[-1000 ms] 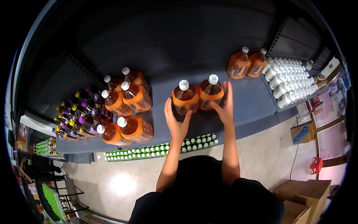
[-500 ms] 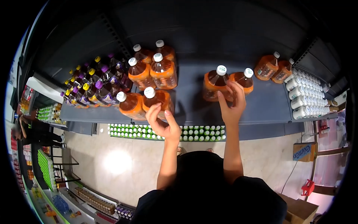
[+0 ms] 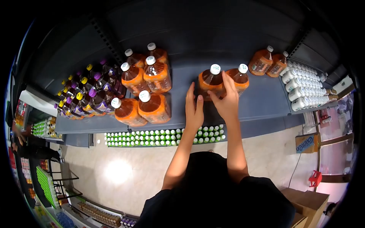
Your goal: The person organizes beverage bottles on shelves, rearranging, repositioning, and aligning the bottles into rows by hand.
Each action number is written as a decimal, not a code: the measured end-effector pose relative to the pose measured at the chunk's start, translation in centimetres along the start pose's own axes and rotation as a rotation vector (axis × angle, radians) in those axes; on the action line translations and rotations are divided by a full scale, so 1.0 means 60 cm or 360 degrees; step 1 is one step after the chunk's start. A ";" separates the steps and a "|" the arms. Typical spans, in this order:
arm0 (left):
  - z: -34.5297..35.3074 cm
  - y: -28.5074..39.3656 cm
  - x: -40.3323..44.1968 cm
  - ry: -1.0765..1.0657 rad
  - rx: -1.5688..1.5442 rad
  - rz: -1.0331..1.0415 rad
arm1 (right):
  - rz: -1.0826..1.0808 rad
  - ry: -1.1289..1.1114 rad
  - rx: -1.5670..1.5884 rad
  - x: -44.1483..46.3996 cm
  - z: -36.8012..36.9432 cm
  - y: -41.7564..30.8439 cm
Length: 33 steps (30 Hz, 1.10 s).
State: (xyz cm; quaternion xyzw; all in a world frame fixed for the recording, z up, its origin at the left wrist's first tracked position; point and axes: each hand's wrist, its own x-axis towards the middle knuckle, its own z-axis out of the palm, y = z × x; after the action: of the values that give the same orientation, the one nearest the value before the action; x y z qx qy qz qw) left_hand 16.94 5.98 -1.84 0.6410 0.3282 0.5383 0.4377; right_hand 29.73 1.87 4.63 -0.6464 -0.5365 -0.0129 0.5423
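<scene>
My left hand (image 3: 194,111) is open, its fingers stretched up beside the left of a large drink bottle (image 3: 210,80) with an orange label and white cap. On that bottle's other side is my right hand (image 3: 227,102), fingers extended between it and a second orange-labelled bottle (image 3: 239,78). The right thumb lies across the first bottle's front; whether it presses on it I cannot tell. Both bottles stand upright on the dark shelf (image 3: 182,79). To the left stands a group of several matching bottles (image 3: 156,108).
Dark bottles with purple and yellow caps (image 3: 87,93) fill the shelf's left end. At right are two more orange-labelled bottles (image 3: 261,62) and rows of white bottles (image 3: 302,89). Green bottles with white caps (image 3: 163,138) stand below. A person (image 3: 36,152) is at far left.
My left hand has left the front bottle of the left group and moved right, to the side of the separate bottle. The right hand stays by that bottle. The view has shifted slightly.
</scene>
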 end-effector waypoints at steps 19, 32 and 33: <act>0.013 0.022 -0.052 0.0119 -0.0091 0.0119 | -0.0048 -0.0221 0.0179 -0.018 -0.056 -0.005; -0.031 0.077 -0.100 0.0554 0.0226 0.0168 | -0.0227 -0.0317 0.0399 -0.063 0.000 -0.022; -0.034 0.073 -0.104 0.0571 0.0234 0.0180 | -0.0220 -0.0339 0.0401 -0.065 0.005 -0.026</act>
State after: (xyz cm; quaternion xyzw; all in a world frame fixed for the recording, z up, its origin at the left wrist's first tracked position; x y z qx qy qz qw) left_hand 13.43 -0.94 -0.27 0.5825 0.4027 0.6422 0.2933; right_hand 26.80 -0.81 3.27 -0.5327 -0.6314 0.0858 0.5570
